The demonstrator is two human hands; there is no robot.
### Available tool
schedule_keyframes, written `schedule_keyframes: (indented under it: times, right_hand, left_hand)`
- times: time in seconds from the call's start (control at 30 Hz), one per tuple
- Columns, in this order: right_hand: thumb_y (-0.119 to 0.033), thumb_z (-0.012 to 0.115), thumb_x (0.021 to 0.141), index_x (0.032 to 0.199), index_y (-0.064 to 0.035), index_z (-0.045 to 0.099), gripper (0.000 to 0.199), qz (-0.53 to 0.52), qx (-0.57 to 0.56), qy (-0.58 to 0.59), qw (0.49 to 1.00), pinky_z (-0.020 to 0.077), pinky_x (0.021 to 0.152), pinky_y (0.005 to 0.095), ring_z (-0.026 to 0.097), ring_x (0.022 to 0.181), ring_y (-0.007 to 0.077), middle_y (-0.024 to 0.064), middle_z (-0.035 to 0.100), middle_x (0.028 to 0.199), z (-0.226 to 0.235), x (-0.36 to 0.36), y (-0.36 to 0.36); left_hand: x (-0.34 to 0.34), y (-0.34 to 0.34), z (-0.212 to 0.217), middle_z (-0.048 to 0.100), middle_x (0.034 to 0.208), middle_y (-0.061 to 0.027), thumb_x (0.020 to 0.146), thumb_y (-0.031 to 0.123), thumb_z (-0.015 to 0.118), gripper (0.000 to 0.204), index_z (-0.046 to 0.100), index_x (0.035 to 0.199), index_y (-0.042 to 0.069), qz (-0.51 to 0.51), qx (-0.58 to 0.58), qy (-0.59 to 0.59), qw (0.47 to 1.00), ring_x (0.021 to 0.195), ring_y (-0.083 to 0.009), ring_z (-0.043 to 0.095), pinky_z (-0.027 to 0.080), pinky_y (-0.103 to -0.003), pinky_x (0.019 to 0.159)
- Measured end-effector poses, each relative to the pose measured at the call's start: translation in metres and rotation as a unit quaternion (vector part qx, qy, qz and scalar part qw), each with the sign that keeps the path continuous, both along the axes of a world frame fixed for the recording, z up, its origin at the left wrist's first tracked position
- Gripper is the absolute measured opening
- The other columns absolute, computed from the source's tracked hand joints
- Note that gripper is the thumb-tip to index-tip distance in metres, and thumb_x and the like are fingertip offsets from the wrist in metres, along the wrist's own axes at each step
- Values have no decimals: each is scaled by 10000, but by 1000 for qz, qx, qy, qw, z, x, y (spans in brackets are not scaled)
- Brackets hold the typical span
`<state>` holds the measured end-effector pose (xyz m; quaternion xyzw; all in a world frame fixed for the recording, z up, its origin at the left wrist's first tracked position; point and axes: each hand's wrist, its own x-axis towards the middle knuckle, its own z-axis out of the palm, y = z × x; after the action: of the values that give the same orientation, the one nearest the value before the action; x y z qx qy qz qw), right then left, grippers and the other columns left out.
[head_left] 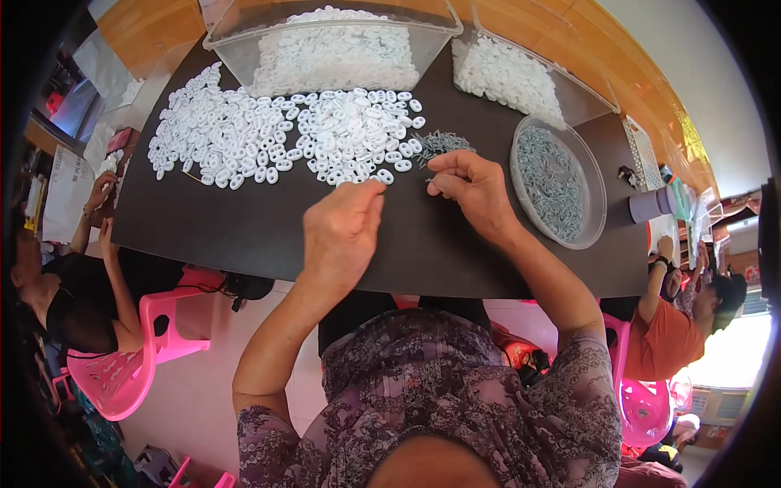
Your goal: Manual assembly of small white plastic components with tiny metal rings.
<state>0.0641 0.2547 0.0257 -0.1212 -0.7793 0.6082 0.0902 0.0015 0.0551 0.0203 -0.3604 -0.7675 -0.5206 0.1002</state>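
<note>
Loads of fiddly little bits going on here

So at upper left, a heap of white two-hole plastic ovals (207, 130) is spreading across the dark tabletop (228, 221), with a second heap (354, 134) sitting upper centre, by a clear bin (238, 55). They're looking light, stiff and slick, so I'd be pinching them by the edges. The left hand (343, 228) is hovering just below that, fingers curled in; can't tell if it's gripping anything. Next, grey screws (443, 143) are lying beside the right hand (473, 191), thumb and forefinger bunching close, contents unclear. Hands are sitting apart. Screws are probably feeling rigid; I'd be grabbing heads. Right of centre, a round tub (597, 210) is holding more.
</note>
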Motion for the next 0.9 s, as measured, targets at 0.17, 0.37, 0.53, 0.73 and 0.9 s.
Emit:
schedule_keyframes:
  times: [0.17,0.37,0.53,0.73,0.9]
  right_hand:
    - [16,561,816,994,50,585,183,9,-46,-16,999,446,618,215,585,697,88,72,649,770,9,5,-8]
    - [-14,592,818,1022,33,584,210,30,-92,-45,994,446,621,205,583,701,86,68,651,798,14,9,-7]
    - [15,592,799,1026,48,570,231,46,-81,-19,996,473,626,242,591,694,99,72,654,801,3,8,-8]
    - [28,629,757,1050,-21,565,303,62,266,164,948,472,625,304,589,693,206,84,612,751,1,9,-12]
    - [53,632,720,1024,-36,560,325,53,340,195,918,468,640,359,570,726,267,82,589,747,0,10,-4]
  left_hand:
    - [4,30,-2,636,803,-154,801,8,625,196,636,996,25,-23,-37,-22,999,710,-299,634,495,-340,626]
    - [3,41,-6,580,693,-108,741,-3,577,68,570,792,42,-58,-63,49,995,657,-304,600,460,-410,541]
    - [0,39,-10,593,716,-131,789,8,600,36,580,813,26,-75,-69,31,994,653,-309,600,460,-375,569]
    - [-8,42,-3,588,663,-163,821,71,558,71,572,803,4,-78,-112,-123,983,638,-331,596,454,-375,571]
    - [-13,46,-7,603,673,-173,815,73,579,70,575,801,4,-41,-108,-66,991,644,-345,602,455,-394,575]
